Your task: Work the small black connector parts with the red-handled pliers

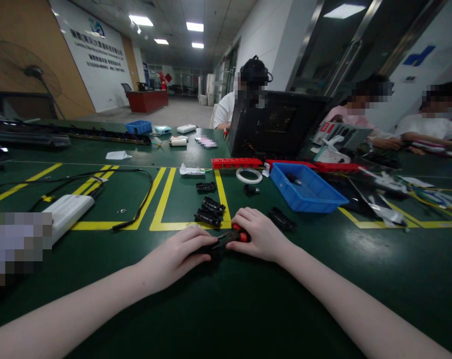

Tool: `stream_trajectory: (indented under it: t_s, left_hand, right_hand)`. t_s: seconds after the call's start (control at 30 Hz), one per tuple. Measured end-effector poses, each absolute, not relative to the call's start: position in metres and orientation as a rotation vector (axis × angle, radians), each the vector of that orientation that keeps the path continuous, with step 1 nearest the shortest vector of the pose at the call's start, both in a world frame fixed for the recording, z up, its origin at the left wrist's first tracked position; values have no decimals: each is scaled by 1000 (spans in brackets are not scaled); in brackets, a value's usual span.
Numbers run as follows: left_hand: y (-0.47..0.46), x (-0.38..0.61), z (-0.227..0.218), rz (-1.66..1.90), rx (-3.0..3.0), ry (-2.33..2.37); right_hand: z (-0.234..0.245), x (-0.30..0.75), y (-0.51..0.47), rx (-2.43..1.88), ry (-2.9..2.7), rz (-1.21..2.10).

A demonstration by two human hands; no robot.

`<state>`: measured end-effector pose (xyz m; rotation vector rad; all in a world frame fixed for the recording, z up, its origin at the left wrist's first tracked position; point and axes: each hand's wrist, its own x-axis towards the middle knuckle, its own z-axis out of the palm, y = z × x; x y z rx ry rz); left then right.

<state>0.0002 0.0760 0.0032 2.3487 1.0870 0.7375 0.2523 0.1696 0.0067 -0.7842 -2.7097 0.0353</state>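
Note:
My right hand [261, 234] is closed around the red handles of a pair of pliers [226, 239], whose dark jaws point left. Pinched between the thumb and fingers of my left hand [184, 249] is a small black part [210, 247], mostly hidden by the fingers; the plier jaws meet it. Just beyond my hands lie several black plastic pieces [208, 217] on the green table. Another black piece [281, 218] rests to the right of my right hand. A short black cylinder [251, 189] lies farther back.
A blue bin [308, 187] stands right of centre beside a white ring [248, 175] and red strips [236, 163]. At left lie a white box [71, 212] and a black cable [147, 199]. A large black case [274, 124] stands behind; several people sit across the table.

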Motion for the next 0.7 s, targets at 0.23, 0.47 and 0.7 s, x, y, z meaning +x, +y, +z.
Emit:
stream_trajectory:
  t_s: [0.23,0.47,0.7]
  left_hand:
    - [75,1,6,672,2387,1054]
    - [76,3,6,710,2427,996]
    - [74,2,8,765,2449,974]
  right_hand:
    - [20,259,174,-733,-2843,3]
    - [29,278,172,-822,-2863,59]
    - [28,292,147,-757,-2838,58]
